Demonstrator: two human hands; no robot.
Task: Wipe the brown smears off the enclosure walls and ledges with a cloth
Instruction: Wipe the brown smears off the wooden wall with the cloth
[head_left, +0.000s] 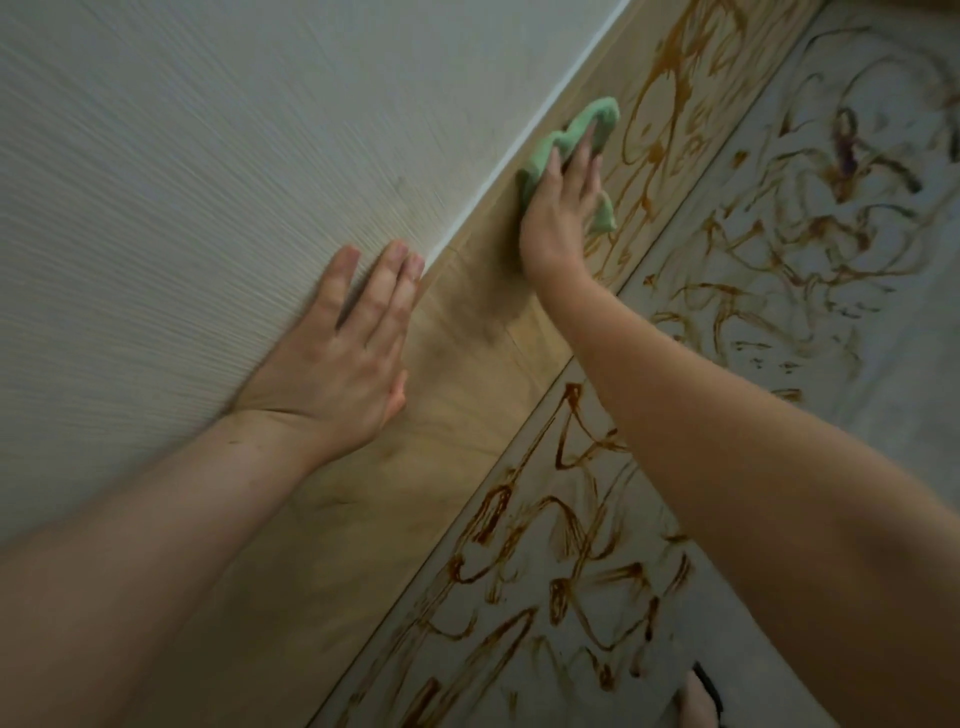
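A green cloth (587, 132) lies bunched on a tan wooden band (467, 332) that runs diagonally across the view. My right hand (558, 218) presses flat on the cloth with its fingers straight. Beyond the cloth the band carries brown smears (670, 104); the stretch below my hand looks free of them. My left hand (345, 353) rests flat, fingers straight, on the pale textured wall (208, 182) at the band's upper edge. It holds nothing.
A grey surface (779, 312) to the right of the band is covered with brown scribbled smears (561, 561). A white strip (519, 150) separates wall and band. A foot in a dark sandal (698, 699) shows at the bottom edge.
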